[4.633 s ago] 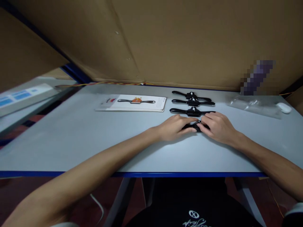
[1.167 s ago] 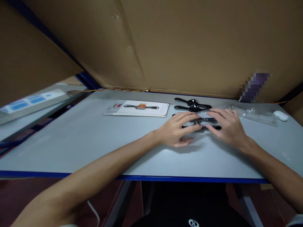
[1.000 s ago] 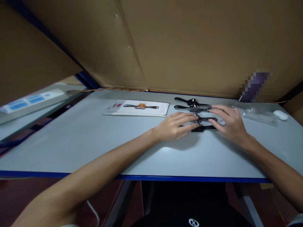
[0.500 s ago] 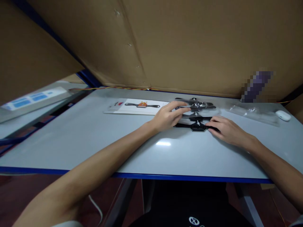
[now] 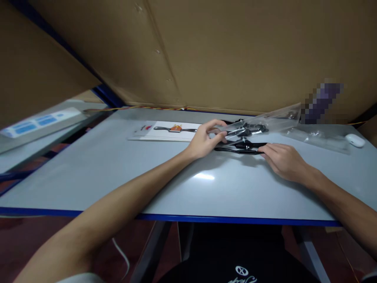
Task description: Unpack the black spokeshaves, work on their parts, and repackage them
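Plastic bag [image 5: 265,120] pinched in left hand [image 5: 203,139] holds one tool; right hand's [image 5: 284,161] fingers grip another tool [image 5: 240,147], unbagged.

Two bare forearms reach forward from the bottom corners of the view, converging toward the middle. The left hand [image 5: 205,138] is raised slightly, wrist bent, its thumb and fingers pinched together on something thin, the index finger extended on top. The right hand [image 5: 282,160] lies lower and flatter, palm down, its fingers loosely curled with the fingertips [image 5: 263,148] pointing left toward the other hand. The two hands are near each other but apart.
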`<action>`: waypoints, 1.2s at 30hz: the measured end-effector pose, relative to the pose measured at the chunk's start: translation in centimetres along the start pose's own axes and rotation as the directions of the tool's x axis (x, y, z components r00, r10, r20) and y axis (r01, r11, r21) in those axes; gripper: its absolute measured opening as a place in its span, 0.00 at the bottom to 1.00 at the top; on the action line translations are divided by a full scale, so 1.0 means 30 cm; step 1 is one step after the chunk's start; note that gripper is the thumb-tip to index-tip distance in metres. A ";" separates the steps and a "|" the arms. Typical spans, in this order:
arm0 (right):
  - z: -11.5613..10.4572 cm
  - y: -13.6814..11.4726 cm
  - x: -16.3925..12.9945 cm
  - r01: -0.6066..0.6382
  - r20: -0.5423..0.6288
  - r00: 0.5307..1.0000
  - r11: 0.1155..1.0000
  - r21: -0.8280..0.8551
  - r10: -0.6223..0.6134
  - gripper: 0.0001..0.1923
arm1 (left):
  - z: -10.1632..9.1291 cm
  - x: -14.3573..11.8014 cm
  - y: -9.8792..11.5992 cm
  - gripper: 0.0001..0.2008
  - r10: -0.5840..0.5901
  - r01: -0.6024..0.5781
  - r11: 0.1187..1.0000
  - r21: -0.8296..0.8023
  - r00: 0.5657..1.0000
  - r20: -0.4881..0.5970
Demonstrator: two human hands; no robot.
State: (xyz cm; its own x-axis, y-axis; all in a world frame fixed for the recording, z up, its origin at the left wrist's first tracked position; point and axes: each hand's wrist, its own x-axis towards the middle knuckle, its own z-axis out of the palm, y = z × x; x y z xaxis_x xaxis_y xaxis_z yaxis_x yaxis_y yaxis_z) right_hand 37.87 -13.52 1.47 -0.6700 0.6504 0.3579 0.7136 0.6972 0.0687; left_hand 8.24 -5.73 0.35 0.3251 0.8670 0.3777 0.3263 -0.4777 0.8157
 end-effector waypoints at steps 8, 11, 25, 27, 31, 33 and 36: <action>-0.035 -0.015 0.012 0.174 -0.281 0.938 0.977 -0.125 -0.203 0.11 | -0.050 0.009 0.019 0.21 -0.062 0.106 0.977 -0.183 0.971 0.231; -0.052 -0.001 0.010 0.177 -0.299 0.930 0.974 -0.144 -0.213 0.11 | -0.073 0.019 0.000 0.18 -0.104 0.168 0.973 -0.158 0.932 0.348; -0.034 0.029 -0.001 -0.075 0.050 0.996 0.985 0.157 0.068 0.16 | -0.102 0.036 -0.027 0.13 -0.006 0.107 0.984 -0.142 0.818 0.576; -0.031 0.023 0.003 -0.065 0.038 0.998 0.979 0.191 0.059 0.17 | -0.097 0.033 -0.019 0.15 -0.032 0.106 0.990 -0.089 0.800 0.599; -0.026 0.008 0.006 -0.067 0.035 0.998 0.960 0.270 0.060 0.14 | -0.058 0.020 -0.004 0.16 -0.015 0.001 1.000 0.026 0.833 0.553; -0.024 0.002 0.005 -0.114 0.053 0.993 0.944 0.311 0.103 0.12 | -0.036 0.015 -0.002 0.18 0.008 -0.051 0.996 0.068 0.852 0.524; -0.026 -0.006 0.007 -0.208 0.102 0.978 0.911 0.356 0.184 0.10 | -0.019 0.011 -0.001 0.19 0.014 -0.070 0.994 0.088 0.857 0.515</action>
State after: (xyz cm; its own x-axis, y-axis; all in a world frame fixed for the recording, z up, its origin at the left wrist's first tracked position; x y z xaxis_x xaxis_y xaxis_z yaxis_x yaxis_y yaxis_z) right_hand 37.77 -13.75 2.27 -0.5447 0.7946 0.2680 0.7166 0.6071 -0.3434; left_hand 7.82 -5.34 0.69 0.7405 0.6630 0.1098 0.3797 -0.5476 0.7457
